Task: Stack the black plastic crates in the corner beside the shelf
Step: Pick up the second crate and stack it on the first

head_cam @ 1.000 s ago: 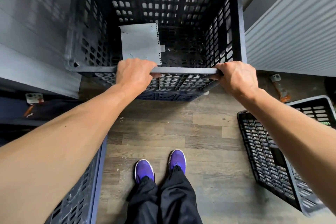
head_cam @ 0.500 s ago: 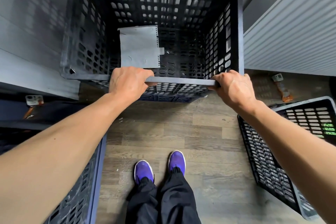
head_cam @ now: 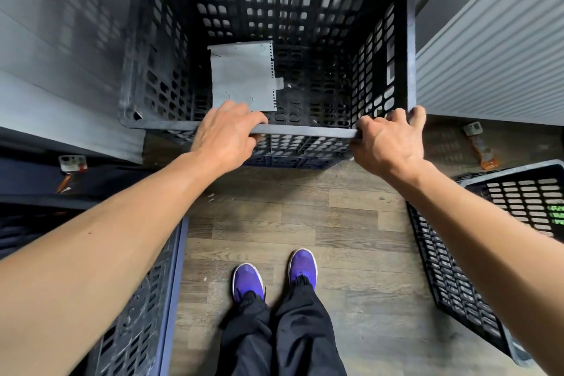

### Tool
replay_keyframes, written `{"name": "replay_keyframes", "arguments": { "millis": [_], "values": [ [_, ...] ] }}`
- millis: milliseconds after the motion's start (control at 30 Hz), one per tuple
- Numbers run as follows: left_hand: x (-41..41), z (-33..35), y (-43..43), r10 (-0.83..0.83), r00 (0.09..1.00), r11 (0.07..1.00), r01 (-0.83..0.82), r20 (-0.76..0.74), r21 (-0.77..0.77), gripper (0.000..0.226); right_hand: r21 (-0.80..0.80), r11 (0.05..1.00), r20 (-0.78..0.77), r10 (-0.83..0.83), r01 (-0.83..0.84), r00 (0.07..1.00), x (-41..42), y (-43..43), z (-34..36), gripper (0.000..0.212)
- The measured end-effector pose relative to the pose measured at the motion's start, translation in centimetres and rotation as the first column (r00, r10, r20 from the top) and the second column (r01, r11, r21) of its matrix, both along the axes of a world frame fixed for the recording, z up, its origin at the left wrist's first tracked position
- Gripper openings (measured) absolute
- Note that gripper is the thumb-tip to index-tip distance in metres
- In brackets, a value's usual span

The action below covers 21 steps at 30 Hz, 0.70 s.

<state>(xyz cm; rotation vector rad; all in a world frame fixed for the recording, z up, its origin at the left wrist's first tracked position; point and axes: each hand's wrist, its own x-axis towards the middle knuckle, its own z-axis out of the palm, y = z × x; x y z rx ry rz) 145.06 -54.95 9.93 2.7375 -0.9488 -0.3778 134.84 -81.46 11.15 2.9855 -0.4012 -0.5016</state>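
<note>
My left hand [head_cam: 227,134] and right hand [head_cam: 389,140] clasp the black crate [head_cam: 305,131] by its near rim. I recommend lowering it level, squarely onto the crate beneath [head_cam: 293,159].

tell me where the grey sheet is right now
In the head view, the grey sheet lies inside the black crate, left of centre, just beyond the left hand.
</note>
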Motion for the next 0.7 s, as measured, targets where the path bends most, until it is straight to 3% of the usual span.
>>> {"name": "replay_keyframes", "arguments": {
  "millis": [67, 267, 533, 700],
  "values": [
    [0.4, -0.1, 1.6, 0.002, 1.0, 1.0, -0.002, 0.012, -0.01, 0.035, 0.008, 0.997, 0.037, 0.075, -0.075, 0.997, 0.3, 2.1, -0.1, 0.031],
    [2.1, 0.1, 9.0, 0.153, 0.983, 0.988, -0.153, 0.105, -0.008, 0.035, 0.248, 0.94, 0.166, 0.197, -0.235, 0.966, 2.8, 8.3, -0.5, 0.04],
    [4.7, 0.2, 13.1, 0.011, 0.999, 1.0, -0.01, 0.053, -0.018, 0.03, 0.31, 0.89, 0.201, 0.281, -0.333, 0.938, 6.7, 12.3, -0.6, 0.034],
    [6.1, 0.1, 13.1, 0.026, 0.999, 1.0, -0.026, 0.021, -0.015, 0.024, 0.21, 0.907, 0.245, 0.313, -0.366, 0.917, 7.3, 12.7, -1.1, 0.035]
  ]
}}
